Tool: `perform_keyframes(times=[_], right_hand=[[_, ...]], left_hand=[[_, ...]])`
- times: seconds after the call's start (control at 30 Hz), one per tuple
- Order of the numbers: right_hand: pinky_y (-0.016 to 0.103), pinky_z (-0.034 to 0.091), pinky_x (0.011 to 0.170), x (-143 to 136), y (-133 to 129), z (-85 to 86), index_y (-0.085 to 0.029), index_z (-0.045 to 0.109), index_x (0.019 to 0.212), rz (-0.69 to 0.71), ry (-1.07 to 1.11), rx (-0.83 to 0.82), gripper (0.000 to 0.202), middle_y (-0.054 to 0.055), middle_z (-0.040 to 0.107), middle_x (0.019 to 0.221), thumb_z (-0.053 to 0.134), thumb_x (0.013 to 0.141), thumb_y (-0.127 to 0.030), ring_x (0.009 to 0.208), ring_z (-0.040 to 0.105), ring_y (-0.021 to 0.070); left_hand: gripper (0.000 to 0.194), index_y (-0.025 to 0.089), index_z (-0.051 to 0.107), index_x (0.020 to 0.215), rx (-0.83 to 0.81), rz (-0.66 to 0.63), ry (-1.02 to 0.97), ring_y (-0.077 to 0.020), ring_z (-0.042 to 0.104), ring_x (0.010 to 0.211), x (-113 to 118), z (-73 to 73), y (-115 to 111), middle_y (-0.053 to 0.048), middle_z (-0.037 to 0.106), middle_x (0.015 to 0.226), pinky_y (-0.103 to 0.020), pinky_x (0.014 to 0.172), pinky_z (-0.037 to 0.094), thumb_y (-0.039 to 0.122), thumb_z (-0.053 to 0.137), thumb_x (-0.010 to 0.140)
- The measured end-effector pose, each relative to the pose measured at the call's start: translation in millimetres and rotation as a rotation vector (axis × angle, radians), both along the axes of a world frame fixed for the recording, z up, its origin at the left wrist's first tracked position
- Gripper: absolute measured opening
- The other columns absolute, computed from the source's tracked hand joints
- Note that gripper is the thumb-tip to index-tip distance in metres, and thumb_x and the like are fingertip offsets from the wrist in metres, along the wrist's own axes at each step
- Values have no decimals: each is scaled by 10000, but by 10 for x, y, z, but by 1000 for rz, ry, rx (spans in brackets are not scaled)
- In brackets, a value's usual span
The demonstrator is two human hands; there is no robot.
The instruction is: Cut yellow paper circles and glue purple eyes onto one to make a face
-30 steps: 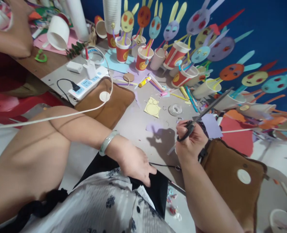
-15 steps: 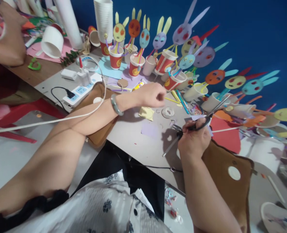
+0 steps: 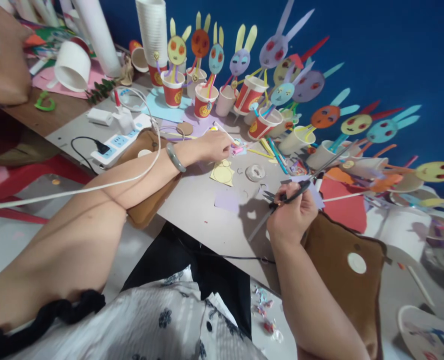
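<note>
The left hand (image 3: 218, 145) is holding curled fingers beside a pink object (image 3: 238, 149), near yellow paper (image 3: 222, 174); whether it is gripping anything, one cannot tell. Above the table (image 3: 191, 201), the right hand (image 3: 293, 215) is clasping black-handled scissors (image 3: 302, 191), a thin rod (image 3: 258, 228) also sticking out.

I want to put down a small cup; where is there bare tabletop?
Tabletop between the left brown cushion, purple paper and near edge: bare except a red speck. Crowded: along the blue wall, where paper cups hold rabbit figures, and near the left hand.
</note>
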State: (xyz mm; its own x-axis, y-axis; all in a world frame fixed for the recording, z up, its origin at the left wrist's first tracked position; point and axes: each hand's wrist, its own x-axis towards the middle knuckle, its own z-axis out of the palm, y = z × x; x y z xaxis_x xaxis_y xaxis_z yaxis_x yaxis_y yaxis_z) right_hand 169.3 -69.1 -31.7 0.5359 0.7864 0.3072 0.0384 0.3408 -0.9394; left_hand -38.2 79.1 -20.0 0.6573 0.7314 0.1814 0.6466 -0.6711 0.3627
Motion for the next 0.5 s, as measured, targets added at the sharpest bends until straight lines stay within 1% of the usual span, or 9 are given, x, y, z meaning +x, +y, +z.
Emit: perform_keyframes(times=[0.1,0.17,0.27,0.33,0.43,0.5], right_hand=[[227,332,505,-13,-17,-17,-208,514,678,-5,-31,2,384,-60,508,614,745,805,-488,541,420,84],[233,346,527,-40,-41,-35,-210,494,678,-8,-55,4,401,-69,495,618,744,807,-496,538,396,80],[249,374,582,-115,-98,-57,-207,492,683,35,-77,8,374,-68,492,628,722,845,-454,559,400,83],[263,387,621,-169,-141,-62,-208,488,677,72,-123,26,355,-64,484,630,702,873,-414,591,429,94],[279,403,655,-210,-188,-53,-212,497,679,104,-202,46,325,-45,516,670,690,885,-372,640,473,111],[288,421,672,-195,-198,-32,-216,501,683,91,-234,52,313,-37,527,689,694,876,-369,659,488,120]], left_hand=[[303,106,712,759,45,-45,172,-190,531,714,11,44,-80,-125,666,789,-352,743,395,229,449,846],[331,99,710,783,59,-54,218,-189,532,727,18,55,-135,-135,669,828,-345,736,390,265,438,872],[363,99,699,805,88,-7,245,-199,552,771,33,45,-192,-138,677,860,-345,766,396,328,431,894],[370,103,693,821,99,6,244,-205,568,817,42,33,-212,-138,686,894,-348,817,403,334,416,904],[347,108,689,838,70,23,230,-213,579,855,46,24,-222,-134,689,924,-360,878,401,322,420,890],[325,109,690,858,44,16,220,-222,584,871,37,23,-218,-135,685,940,-368,893,397,331,453,862]])
